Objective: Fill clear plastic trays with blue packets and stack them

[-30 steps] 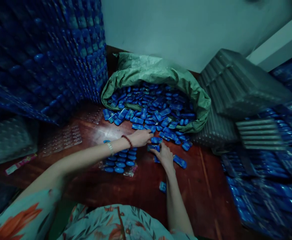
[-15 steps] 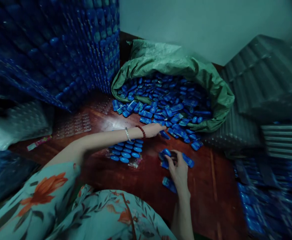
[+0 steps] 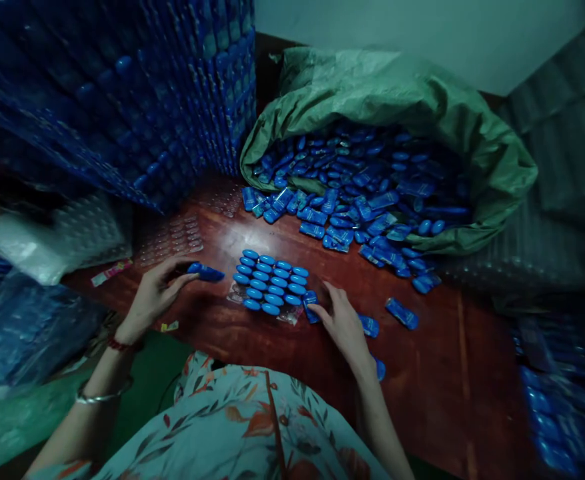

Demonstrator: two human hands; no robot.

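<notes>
Since the earlier frame the left hand (image 3: 155, 293) has drawn back from the green sack (image 3: 402, 93) pinching one blue piece (image 3: 206, 272) just left of the filled tray (image 3: 272, 291), which the right hand (image 3: 342, 325), seemingly loose, could nudge, spilling rows across the worktop (image 3: 437, 373).

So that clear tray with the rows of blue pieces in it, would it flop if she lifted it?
Probably. The clear tray looks like thin formed film, so it likely bends under the blue pieces. Those seem small and glossy, likely light, and might slide out if tilted.
</notes>
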